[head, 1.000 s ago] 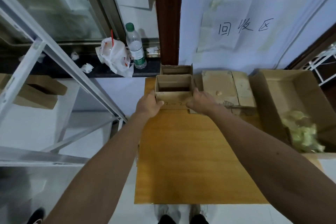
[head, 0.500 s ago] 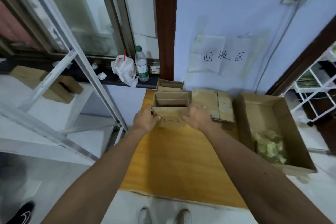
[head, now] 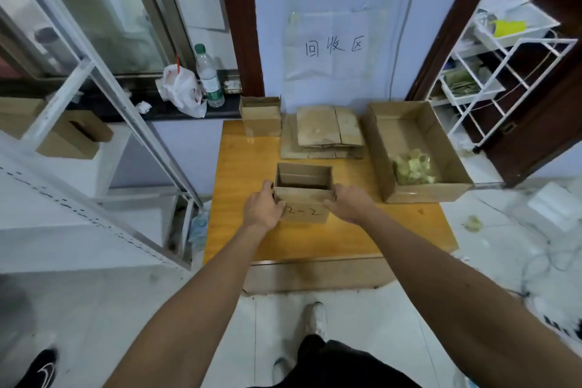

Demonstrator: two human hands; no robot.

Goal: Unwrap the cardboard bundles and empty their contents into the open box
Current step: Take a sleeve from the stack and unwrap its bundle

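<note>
While both hands are gripping the small "2-2" box, the job is looking maybe partway done.

The left hand (head: 263, 206) and right hand (head: 345, 203) are each clamping a side of the small cardboard box (head: 303, 190), which is sitting mid-table (head: 239, 198), top open toward the camera. Can't tell what's inside, it's just dark in there. Over on the right edge, the big open box (head: 419, 148) is already holding a pile of pale greenish stuff (head: 413, 167), so I'm guessing at least one bundle got emptied. Flattened cardboard (head: 327, 131) is stacking up at the back, right beside another small box (head: 260, 115) waiting its turn. So my read: this one's next for dumping, then that back one's left.
</note>
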